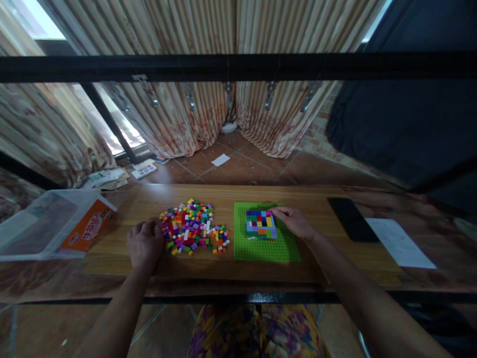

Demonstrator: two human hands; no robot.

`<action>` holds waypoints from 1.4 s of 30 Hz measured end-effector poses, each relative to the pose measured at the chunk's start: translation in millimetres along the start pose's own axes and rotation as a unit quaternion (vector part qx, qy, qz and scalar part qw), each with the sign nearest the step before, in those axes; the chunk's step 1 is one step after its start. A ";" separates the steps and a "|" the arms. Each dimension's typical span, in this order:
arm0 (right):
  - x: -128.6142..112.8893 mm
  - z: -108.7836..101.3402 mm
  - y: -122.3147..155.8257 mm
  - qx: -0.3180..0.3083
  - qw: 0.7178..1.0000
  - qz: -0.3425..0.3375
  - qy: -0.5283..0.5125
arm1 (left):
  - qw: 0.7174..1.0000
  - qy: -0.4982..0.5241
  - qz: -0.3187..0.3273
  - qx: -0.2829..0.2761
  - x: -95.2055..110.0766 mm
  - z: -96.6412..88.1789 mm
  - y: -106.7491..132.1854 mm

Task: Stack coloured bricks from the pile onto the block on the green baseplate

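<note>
My right hand reaches in from the right, thumb and fingertips closed on a small pink building brick. The brick is at the far right corner of a multicoloured brick build; whether it is pressed down is too small to tell. Under the build lies a green studded baseplate. My left hand rests on the table, palm down, with loosely bent, slightly parted fingers. It touches the left edge of a loose pile of small coloured bricks. Its fingertips are partly hidden, and I see nothing held in it.
A clear plastic box with an orange label stands at the left of the wooden table. On the right lie a black phone-like slab and a white sheet. A dark metal bar crosses above, before striped curtains.
</note>
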State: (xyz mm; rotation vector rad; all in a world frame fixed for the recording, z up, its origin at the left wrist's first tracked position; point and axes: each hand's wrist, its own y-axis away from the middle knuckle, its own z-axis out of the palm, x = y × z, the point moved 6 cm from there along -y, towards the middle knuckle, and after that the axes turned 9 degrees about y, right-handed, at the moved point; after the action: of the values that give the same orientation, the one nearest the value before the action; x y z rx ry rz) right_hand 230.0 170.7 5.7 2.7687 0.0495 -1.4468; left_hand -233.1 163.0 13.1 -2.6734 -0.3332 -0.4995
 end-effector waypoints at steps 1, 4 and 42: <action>4.7 -1.5 1.3 0.010 0.999 0.012 -0.036 | 1.000 0.001 0.003 0.002 0.3 -0.3 0.0; 19.8 -11.9 6.5 0.077 0.987 0.043 -0.135 | 1.000 0.003 0.010 0.007 1.4 -1.4 0.3; -167.2 194.6 -11.4 -0.073 0.935 -0.237 0.252 | 0.999 0.018 -0.010 0.033 0.3 1.0 9.5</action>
State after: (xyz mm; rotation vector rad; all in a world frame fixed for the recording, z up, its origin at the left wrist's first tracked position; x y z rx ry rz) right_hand -25.5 172.9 31.8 3.0368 0.8422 -0.6806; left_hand -229.6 155.0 9.1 -2.5970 -0.3609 -0.5327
